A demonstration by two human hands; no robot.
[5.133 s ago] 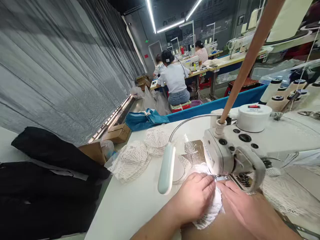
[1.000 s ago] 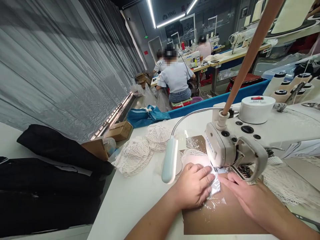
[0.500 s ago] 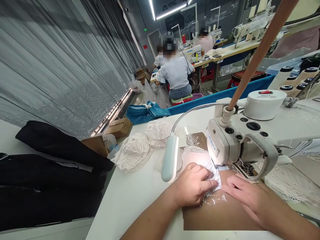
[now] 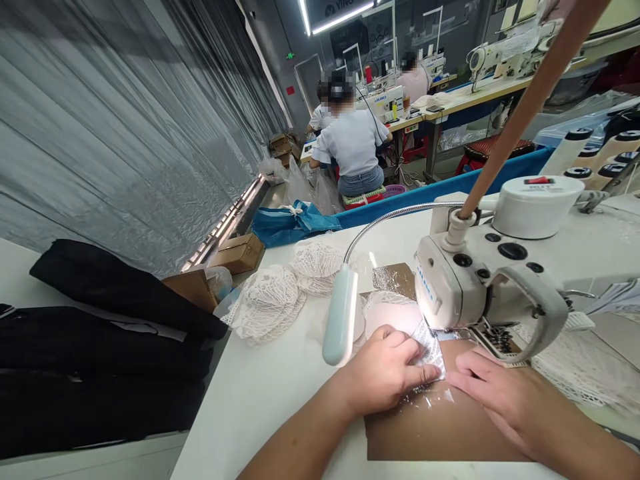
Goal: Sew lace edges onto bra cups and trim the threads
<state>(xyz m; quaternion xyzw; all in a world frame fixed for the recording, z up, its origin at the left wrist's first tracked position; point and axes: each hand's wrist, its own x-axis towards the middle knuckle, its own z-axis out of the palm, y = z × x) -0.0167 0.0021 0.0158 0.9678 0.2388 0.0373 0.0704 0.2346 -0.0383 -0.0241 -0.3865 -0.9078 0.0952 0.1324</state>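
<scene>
A white sewing machine point(image 4: 450, 287) stands before me, its needle area lit from the lamp side. Under its head lies a white lace fabric piece point(image 4: 429, 347), joined to a pale padded cup point(image 4: 390, 313). My left hand point(image 4: 385, 370) is closed on the lace from the left, thumb stretched along its near edge. At the lace's right corner, the thumb and forefinger of my right hand point(image 4: 493, 387) are closed on the edge. Both hands rest over a brown sheet point(image 4: 425, 433) on the table. The left fingers partly cover the lace.
A green-grey lamp point(image 4: 339, 317) on a bent metal neck hangs left of the machine. Stacked lace cups point(image 4: 270, 303) lie at the left; more lace point(image 4: 585, 363) lies at the right. Thread cones point(image 4: 570, 150) stand behind. A co-worker point(image 4: 353, 143) sits farther off.
The lace piece has shifted slightly right and toward me, showing a bit more beside my left thumb. Both hands keep nearly the same place. The machine sits slightly farther right in view.
</scene>
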